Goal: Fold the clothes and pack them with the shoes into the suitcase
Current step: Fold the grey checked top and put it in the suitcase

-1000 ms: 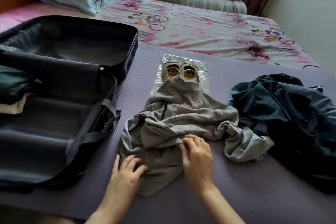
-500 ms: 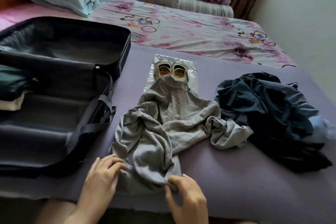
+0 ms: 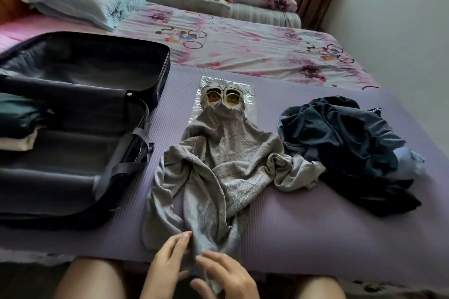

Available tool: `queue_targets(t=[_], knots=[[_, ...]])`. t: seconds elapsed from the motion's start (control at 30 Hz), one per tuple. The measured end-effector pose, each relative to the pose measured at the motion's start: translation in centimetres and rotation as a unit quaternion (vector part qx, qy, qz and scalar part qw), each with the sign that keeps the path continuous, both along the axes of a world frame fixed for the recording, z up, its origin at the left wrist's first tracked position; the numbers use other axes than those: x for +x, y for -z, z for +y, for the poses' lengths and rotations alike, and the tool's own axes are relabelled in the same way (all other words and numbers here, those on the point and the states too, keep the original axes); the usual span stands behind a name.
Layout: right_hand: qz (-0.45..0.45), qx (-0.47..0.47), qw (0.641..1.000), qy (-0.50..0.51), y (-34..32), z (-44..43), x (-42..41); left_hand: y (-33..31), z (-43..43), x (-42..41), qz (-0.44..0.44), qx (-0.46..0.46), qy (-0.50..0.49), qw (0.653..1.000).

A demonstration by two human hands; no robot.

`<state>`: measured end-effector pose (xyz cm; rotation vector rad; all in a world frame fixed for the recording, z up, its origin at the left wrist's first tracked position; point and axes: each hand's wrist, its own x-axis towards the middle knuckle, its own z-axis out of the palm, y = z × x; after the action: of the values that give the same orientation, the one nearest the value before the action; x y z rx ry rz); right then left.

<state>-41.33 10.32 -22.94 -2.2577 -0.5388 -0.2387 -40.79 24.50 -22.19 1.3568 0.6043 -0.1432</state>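
Gripping the near end of the grey garment point(image 3: 218, 165) at the bottom centre of the frame, with the left hand point(image 3: 167, 264) curling fingers and thumb round one fold and the right hand point(image 3: 226, 277) closing bent fingers over the hanging edge just beside it. Probably hunting for a hem or corner, so as to draw the piece flat before folding.

Lying bunched and twisted up the middle of the frame on the purple ribbed mat point(image 3: 303, 230), not yet folded, with the far end draping over the near part of the shoes point(image 3: 222, 97). Looking like a soft, thin knit with faint check lines, creasing readily and likely needing smoothing.

Sitting side by side, pale and rounded, on a crinkled clear plastic sheet point(image 3: 247, 109), seemingly for keeping the soles off the mat.

Waiting in a limp heap at the right of the frame: dark clothes point(image 3: 345, 143), smooth and slack.

Lying open at the left: the black suitcase point(image 3: 155, 73), close at hand for packing, already holding folded clothes point(image 3: 19, 124) at the far left edge, with grey straps point(image 3: 121, 167) dangling over its near wall.
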Motion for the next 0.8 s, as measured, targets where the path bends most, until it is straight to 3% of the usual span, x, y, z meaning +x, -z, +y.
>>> queue_targets(t=[0.07,0.13,0.2,0.3,0.4,0.5,0.8], knots=[[0.059,0.078,0.994,0.052,0.0,-1.5,0.9,0.3,0.2,-0.5,-0.012,0.046,-0.020,0.999],[0.103,0.127,0.977,0.140,0.1,-3.7,2.4,0.6,0.3,-0.9,-0.056,0.164,0.005,0.985],[0.166,0.115,0.954,0.222,1.1,-5.0,4.4,0.7,-0.1,-1.1,-0.085,0.241,0.017,0.967],[0.239,0.086,0.920,0.299,1.9,-5.2,7.3,-0.1,-1.6,-0.8,-0.091,0.265,0.018,0.960],[0.259,0.051,0.901,0.345,2.6,-4.3,9.3,-0.4,-2.6,-0.2,-0.094,0.354,0.037,0.930],[0.276,0.048,0.878,0.388,2.8,-3.2,9.7,-0.4,-4.0,0.5,-0.103,0.357,0.056,0.927],[0.196,0.275,0.857,0.389,-0.9,-5.1,2.8,0.3,-7.3,3.1,0.034,0.440,0.036,0.897]])
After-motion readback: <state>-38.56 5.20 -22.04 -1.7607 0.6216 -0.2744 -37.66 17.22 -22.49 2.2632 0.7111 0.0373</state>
